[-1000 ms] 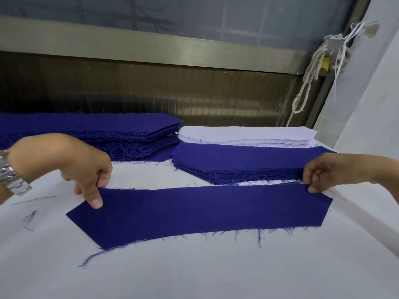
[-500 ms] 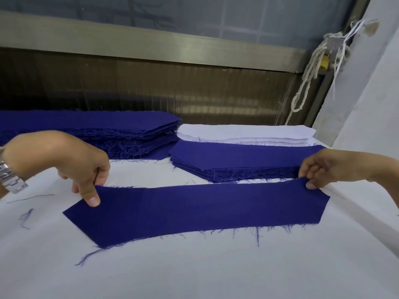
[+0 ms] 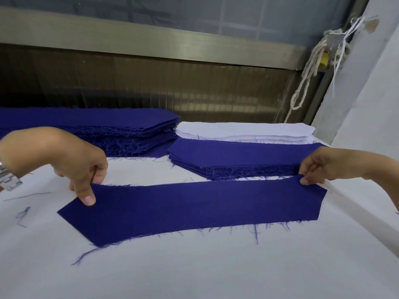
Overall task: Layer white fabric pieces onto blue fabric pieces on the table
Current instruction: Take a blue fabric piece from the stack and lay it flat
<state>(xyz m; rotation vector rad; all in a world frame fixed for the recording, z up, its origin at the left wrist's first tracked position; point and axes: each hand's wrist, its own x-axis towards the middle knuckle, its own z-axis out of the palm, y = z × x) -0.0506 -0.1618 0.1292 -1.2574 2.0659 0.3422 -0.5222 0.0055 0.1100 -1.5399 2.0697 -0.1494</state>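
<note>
Dark blue and judged light and limp, the long fray-edged fabric strip (image 3: 194, 208) is laid flat on the white-covered table (image 3: 194, 272), pinched at its far corners, the best holds, by left hand (image 3: 82, 169) and right hand (image 3: 317, 167).

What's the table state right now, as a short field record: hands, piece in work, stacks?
piece in work: single blue piece, flat on the white table, near edge frayed
left hand: pinches the piece's far left edge
right hand: pinches the piece's far right corner
white layer: none on the piece yet
white stack: back right, behind the low blue stack
tall blue stack: back left
next, likely: fetch a piece from the white stack
</note>
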